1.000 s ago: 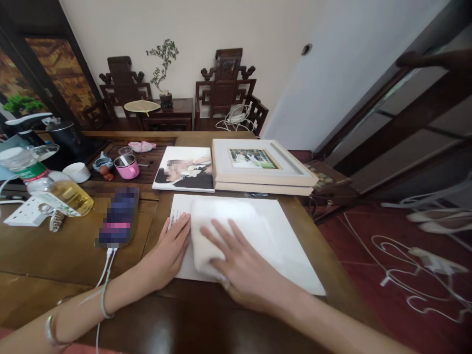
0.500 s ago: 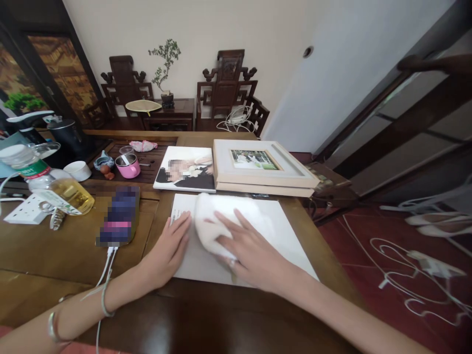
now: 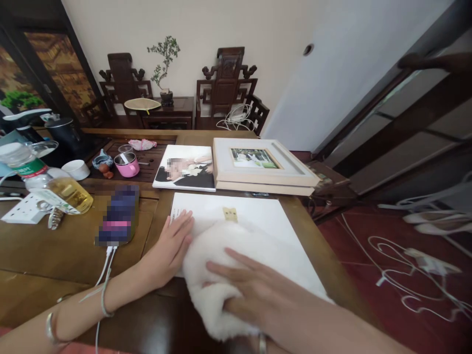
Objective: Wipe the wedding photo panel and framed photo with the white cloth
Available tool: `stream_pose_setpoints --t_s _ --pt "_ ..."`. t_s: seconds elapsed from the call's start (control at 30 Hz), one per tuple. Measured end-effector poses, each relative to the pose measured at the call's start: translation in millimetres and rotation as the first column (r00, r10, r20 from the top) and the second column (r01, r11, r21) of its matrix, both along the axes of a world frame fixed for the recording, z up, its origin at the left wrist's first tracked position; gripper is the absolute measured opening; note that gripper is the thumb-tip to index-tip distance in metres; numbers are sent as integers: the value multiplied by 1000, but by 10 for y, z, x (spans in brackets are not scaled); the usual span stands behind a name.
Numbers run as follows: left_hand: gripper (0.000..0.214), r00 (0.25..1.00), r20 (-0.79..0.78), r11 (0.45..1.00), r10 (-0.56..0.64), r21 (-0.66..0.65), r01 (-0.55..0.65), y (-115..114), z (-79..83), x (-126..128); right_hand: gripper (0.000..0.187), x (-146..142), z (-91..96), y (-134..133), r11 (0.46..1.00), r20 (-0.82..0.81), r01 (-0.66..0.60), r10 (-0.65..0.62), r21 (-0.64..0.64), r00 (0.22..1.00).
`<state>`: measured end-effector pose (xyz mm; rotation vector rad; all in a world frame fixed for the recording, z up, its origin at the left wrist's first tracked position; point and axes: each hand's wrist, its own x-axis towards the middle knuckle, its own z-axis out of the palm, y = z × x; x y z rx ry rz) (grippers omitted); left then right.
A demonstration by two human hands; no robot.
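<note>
A white rectangular board (image 3: pixel 265 211) lies on the wooden table before me, with small print at its upper left and a small yellowish label (image 3: pixel 230 214) near its far edge. My left hand (image 3: pixel 173 246) rests flat on the board's left side, fingers stretched out and holding nothing. Under my right hand (image 3: pixel 245 285) is a fluffy white cloth (image 3: pixel 206 250), bunched up. The fingers press on top of it, and a fold wraps round part of the hand. The cloth covers the board's near part and hangs past its front edge.
Behind the board lie a photo panel (image 3: pixel 186 174) and stacked pale wooden frames (image 3: pixel 265 164). To the left are a phone (image 3: pixel 118 214) on a charging cable, a pink cup (image 3: pixel 127 164), a bottle (image 3: pixel 70 191) and a power strip (image 3: pixel 24 209). Cables (image 3: pixel 401 280) lie on the red floor.
My right hand has drawn the cloth toward me over the board, uncovering the yellowish label. My left hand stays in nearly the same place.
</note>
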<state>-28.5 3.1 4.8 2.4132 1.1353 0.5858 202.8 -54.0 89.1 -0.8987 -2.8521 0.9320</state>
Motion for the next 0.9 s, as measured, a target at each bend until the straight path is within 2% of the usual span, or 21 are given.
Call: stream_pose_setpoints --t_s 0.07,0.13,0.2,0.3,0.43,0.5,0.57,0.63,0.7,0.77,0.8,0.9 --pt "44 996 -86 1000 -11 9 11 7 -50 -5 22 90 83 101 994 6 105 -105 1 994" --pt "43 992 -127 999 -9 32 13 10 -84 -9 25 133 74 270 980 -9 198 -198 26 980" --pt "44 989 -146 999 -13 49 21 9 -94 -9 29 115 -15 464 954 -46 297 -296 35 954" --pt "46 987 -158 999 -16 48 24 5 -61 2 38 -43 -208 744 911 -110 410 -412 -39 905" --pt "45 988 -157 999 -6 52 14 7 8 20 47 -381 -353 1044 901 -152 421 -432 -103 889" --pt "45 988 -152 998 -8 62 18 8 22 20 49 -481 -337 1126 903 -167 414 -428 -115 888" --pt "45 988 -151 998 -10 66 21 7 13 11 46 -460 -277 1138 907 -181 405 -421 -119 889" --pt "44 988 -153 997 -9 70 20 6 -14 -1 42 -296 -206 1089 905 -190 408 -425 -120 885" --pt "44 988 -154 996 -11 82 24 5 -47 -12 42 -6 -169 1008 884 -186 454 -468 -113 864" --pt "43 988 -154 995 -14 97 29 5 -76 -18 44 355 -202 922 832 -169 548 -555 -89 815" --pt "43 988 -154 994 -13 102 29 5 -85 -20 46 537 -250 877 783 -162 618 -620 -68 768" --pt "43 987 -160 994 -9 102 26 6 -90 -19 47 962 -469 688 688 -113 726 -721 -4 683"
